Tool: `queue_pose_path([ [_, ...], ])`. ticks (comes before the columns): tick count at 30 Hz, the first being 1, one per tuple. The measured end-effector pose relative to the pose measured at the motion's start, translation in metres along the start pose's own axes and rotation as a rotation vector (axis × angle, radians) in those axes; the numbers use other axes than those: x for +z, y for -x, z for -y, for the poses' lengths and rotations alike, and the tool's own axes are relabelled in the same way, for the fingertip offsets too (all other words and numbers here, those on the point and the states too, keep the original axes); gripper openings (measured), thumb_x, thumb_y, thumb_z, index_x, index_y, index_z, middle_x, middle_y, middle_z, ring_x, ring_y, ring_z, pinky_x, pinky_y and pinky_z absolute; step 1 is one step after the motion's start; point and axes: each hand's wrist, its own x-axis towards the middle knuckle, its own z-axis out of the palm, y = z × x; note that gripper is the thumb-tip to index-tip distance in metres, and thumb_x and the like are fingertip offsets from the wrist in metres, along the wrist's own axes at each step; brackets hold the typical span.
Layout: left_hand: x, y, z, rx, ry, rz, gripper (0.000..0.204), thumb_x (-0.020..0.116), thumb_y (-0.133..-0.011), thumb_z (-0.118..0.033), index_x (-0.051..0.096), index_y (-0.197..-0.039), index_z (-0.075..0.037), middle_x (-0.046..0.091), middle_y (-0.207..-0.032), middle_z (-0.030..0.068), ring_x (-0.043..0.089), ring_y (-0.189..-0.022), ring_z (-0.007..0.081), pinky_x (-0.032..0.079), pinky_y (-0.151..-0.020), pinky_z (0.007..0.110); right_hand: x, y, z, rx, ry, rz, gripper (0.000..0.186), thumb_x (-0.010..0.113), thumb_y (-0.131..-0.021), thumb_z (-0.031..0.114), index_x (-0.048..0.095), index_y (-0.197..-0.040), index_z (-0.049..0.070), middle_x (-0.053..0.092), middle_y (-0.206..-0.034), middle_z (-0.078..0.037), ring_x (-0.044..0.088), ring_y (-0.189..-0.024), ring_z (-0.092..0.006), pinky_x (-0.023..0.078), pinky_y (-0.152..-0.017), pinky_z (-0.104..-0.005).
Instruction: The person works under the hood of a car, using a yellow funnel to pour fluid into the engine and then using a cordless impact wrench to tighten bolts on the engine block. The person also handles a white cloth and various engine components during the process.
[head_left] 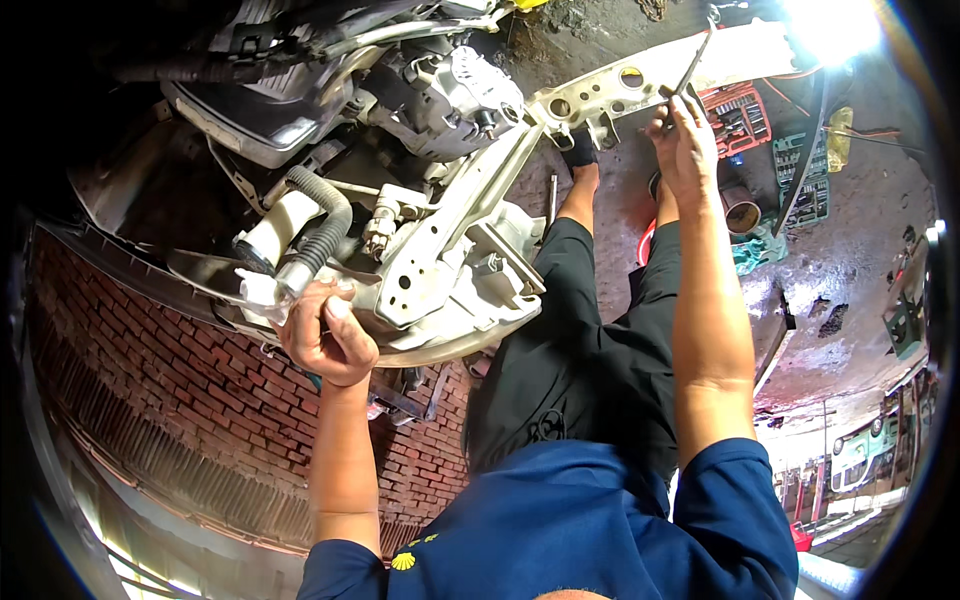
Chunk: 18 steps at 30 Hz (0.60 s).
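Note:
At the left, my left hand (328, 335) is closed at the edge of the opened car front, by the lower end of a grey corrugated hose (322, 222). A crumpled-looking white piece (260, 290) sits beside its fingertips; what the fingers grip is hidden. Up at the right, my right hand (685, 150) is raised, its fingers closed on a slim dark metal rod-like tool (697, 58) that points upward. This tool crosses in front of the pale, holed metal crossbeam (590, 97). Nearer the middle is a white bracket (405, 285) with holes.
A headlight (270, 135) and a metal engine unit (440, 100) fill the upper left. Beyond my right arm lie a red socket case (738, 118), a green tool case (803, 180), a round can (740, 212) and a teal cloth (757, 252). A bright lamp (830, 25) shines at the upper right.

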Motion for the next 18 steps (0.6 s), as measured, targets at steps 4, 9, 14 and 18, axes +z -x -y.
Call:
queue_pose_path([
  [4,-0.006,-0.004,-0.001,-0.017,-0.069,0.061,0.033,0.054,-0.101,-0.024,0.062,-0.082,0.001,0.069,-0.074,0.0125,0.069,-0.067,0.0283,0.059,-0.071,0.039,-0.023,-0.023,0.006,0.151,0.638,0.021,0.026,0.066,-0.106,0.015,0.064,-0.127,0.000,0.070,-0.098,-0.008,0.070,-0.080,-0.0160,0.062,-0.071,-0.0329],
  [9,0.000,-0.003,0.002,-0.039,-0.017,0.041,0.033,0.053,-0.099,-0.026,0.060,-0.080,0.000,0.069,-0.078,0.0141,0.067,-0.071,0.0286,0.057,-0.072,0.040,-0.019,-0.094,-0.034,-0.601,1.371,0.217,0.040,0.063,-0.109,0.036,0.061,-0.133,0.004,0.072,-0.108,-0.020,0.072,-0.085,-0.0354,0.058,-0.082,-0.0425],
  [14,-0.004,-0.001,-0.003,-0.069,-0.088,0.115,0.033,0.054,-0.102,-0.027,0.060,-0.087,0.002,0.070,-0.083,0.0156,0.067,-0.073,0.0273,0.058,-0.077,0.040,0.099,-0.136,-0.016,-0.653,1.625,0.569,0.045,0.064,-0.105,0.048,0.062,-0.103,0.003,0.065,-0.083,-0.024,0.067,-0.081,-0.0459,0.051,-0.071,-0.0498],
  [18,-0.001,-0.004,-0.009,-0.153,-0.055,0.177,0.028,0.051,-0.104,-0.020,0.059,-0.090,0.003,0.066,-0.088,0.0151,0.062,-0.086,0.0251,0.053,-0.094,0.044,0.100,-0.182,-0.061,-0.570,1.225,0.740,0.048,0.061,-0.108,0.045,0.060,-0.141,0.010,0.075,-0.116,-0.016,0.072,-0.098,-0.0287,0.058,-0.085,-0.0397],
])
